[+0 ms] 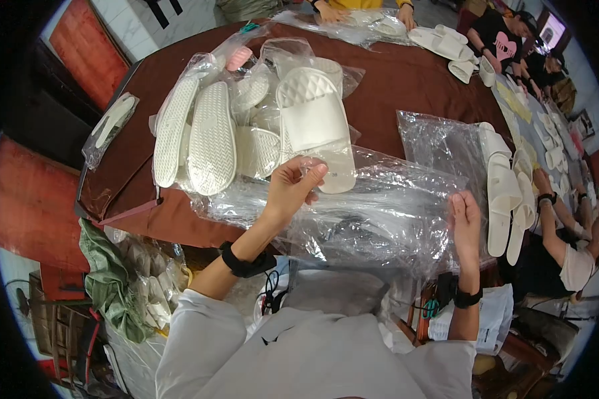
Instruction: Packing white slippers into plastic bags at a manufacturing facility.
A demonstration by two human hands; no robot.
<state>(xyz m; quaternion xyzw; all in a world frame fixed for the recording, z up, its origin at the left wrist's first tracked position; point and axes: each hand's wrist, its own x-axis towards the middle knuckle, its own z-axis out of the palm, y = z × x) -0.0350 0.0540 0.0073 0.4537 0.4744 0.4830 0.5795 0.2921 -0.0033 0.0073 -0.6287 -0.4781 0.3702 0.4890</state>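
Observation:
Between my hands a clear plastic bag is spread out over other clear plastic on the table. The closed fingers of my left hand pinch its left part. At the right edge of the bag, my right hand is closed with thumb and fingers together. A white slipper with a quilted strap rests sole down on a heap of bagged slippers. Its heel end lies right behind my left fingers; I cannot tell whether they touch it. A bagged pair of white slippers shows patterned soles left of it.
White slippers stand in a row at the table's right edge. A brown cloth covers the table. Across it a person in yellow handles bagged slippers. Other people work at the right. A green sack hangs at lower left.

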